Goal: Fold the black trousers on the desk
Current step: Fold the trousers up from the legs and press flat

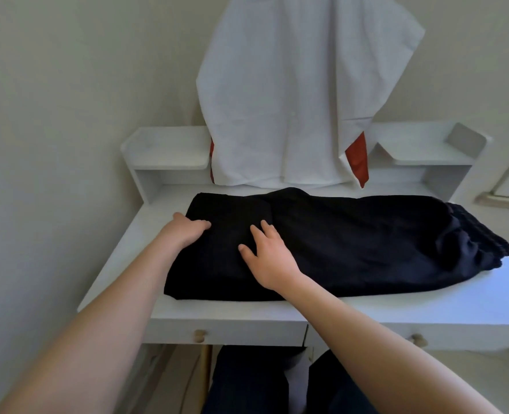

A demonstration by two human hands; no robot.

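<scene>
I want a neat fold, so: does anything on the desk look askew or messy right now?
Yes. The black trousers lie fairly flat at the left, but their right end is bunched and rumpled, close to the right edge of the desk. Nothing looks spilled or damaged.

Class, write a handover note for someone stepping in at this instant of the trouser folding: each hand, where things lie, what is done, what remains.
Left hand: fingers curled on the left end of the black trousers, apparently gripping the cloth.
Right hand: open, lying flat on the trousers just beside the left.
Trousers: stretched across the desk, gathered waistband at the right end.
Done: the legs look laid one over the other.
Left: fold across the length into a compact stack.
</scene>
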